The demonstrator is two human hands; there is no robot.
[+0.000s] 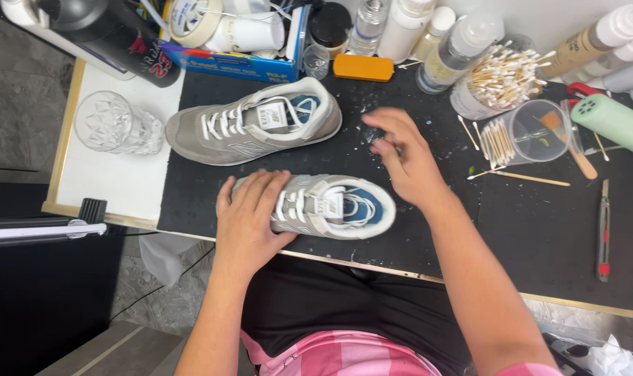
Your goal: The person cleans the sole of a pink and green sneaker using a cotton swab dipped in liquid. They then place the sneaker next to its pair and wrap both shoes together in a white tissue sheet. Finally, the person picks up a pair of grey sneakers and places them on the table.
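Note:
Two grey sneakers with white laces and blue insoles lie on a black mat [525, 230]. My left hand [250, 216] rests flat on the toe of the near sneaker [337, 207], pressing it to the mat. The far sneaker [254, 124] lies just behind it, untouched. My right hand [403, 157] hovers to the right of both shoes above the mat, fingers loosely curled and slightly blurred. I cannot tell whether anything small is between its fingertips.
A cut-glass tumbler [107, 122] stands at the left on the white tabletop. Bottles, a tape roll, an orange block [363, 67], cotton swabs in jars [501, 80], a clear cup [539, 129], a wooden brush and a utility knife [603, 230] crowd the back and right.

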